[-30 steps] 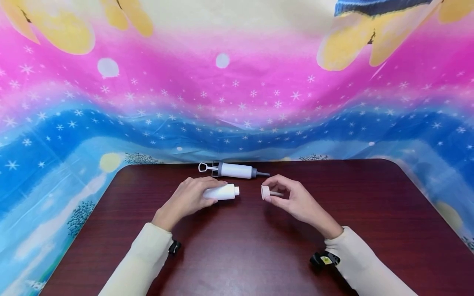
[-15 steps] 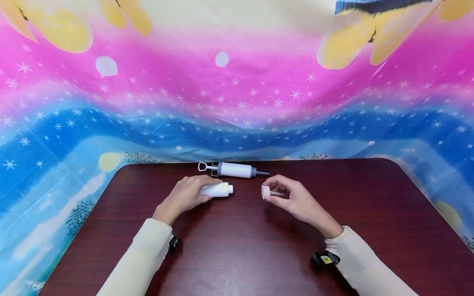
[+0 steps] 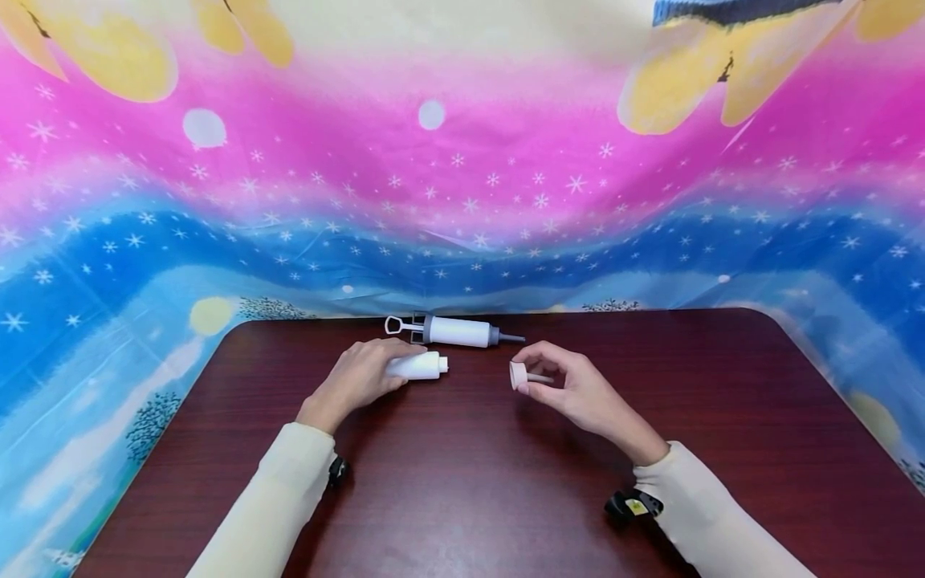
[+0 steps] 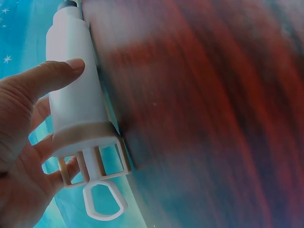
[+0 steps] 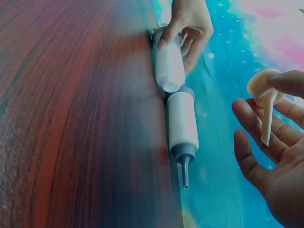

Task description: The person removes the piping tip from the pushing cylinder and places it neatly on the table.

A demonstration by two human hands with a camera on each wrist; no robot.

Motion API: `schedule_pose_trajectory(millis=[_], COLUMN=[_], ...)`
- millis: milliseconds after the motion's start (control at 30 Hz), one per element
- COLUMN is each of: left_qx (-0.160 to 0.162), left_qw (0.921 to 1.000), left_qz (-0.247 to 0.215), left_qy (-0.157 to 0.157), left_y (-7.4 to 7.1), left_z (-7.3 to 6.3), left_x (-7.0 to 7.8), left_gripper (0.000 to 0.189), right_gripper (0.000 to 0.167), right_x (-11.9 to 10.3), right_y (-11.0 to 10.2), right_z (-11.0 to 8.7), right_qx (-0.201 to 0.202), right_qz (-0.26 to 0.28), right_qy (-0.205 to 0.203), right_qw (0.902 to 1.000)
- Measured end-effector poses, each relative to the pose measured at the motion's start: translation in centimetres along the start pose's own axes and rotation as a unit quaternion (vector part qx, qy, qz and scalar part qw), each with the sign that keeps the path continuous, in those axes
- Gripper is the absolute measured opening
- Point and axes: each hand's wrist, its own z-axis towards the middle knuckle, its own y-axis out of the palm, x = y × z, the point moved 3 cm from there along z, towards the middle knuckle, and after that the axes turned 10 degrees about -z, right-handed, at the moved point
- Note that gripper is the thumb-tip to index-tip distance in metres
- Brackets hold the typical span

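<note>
My left hand [image 3: 360,374] grips a plain white bottle [image 3: 422,366] from above, the thumb along its near side. It lies sideways, its short bare neck pointing right. Across a gap, my right hand [image 3: 567,384] pinches a pale funnel-shaped cap [image 3: 518,376] between thumb and fingers. That cap's wide end faces the bottle and a thin stem [image 5: 267,121] runs back toward the palm. Just behind the bottle lies a large syringe [image 3: 460,331], with a white barrel, grey ends, a thin tip to the right and a white ring handle [image 4: 104,203] to the left.
The dark red-brown table [image 3: 462,482] has rounded far corners. A patterned cloth [image 3: 462,168] in pink and blue hangs close behind its far edge, near the syringe. Each wrist carries a small black strapped device [image 3: 634,506].
My left hand has drawn the bottle left and slightly toward the far edge, widening the gap to the cap. The right hand and the syringe stay almost where they were.
</note>
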Motion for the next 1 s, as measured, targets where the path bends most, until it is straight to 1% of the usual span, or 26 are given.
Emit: schedule_pose_trajectory(millis=[333,600,800,1000], left_qx=[0.001,-0.005,-0.007,-0.008], left_qw=[1.0,0.9999,0.9998,0.9998], left_qz=[0.001,0.014,0.018,0.02], left_qy=[-0.005,0.004,0.004,0.002], left_y=[-0.2,-0.09,-0.17,-0.01], left_z=[0.09,0.22,0.22,0.28], left_x=[0.15,0.32,0.61,0.59], left_gripper=[0.053,0.054,0.055,0.056], right_gripper=[0.028,0.028,0.027,0.027], right_x=[0.06,0.17,0.2,0.23], right_y=[0.01,0.06,0.07,0.08], right_z=[-0.06,-0.08,-0.11,-0.12], right_qx=[0.0,-0.001,-0.002,-0.002], right_qz=[0.004,0.004,0.003,0.007], right_qy=[0.002,0.006,0.001,-0.002], right_qw=[1.0,1.0,1.0,1.0])
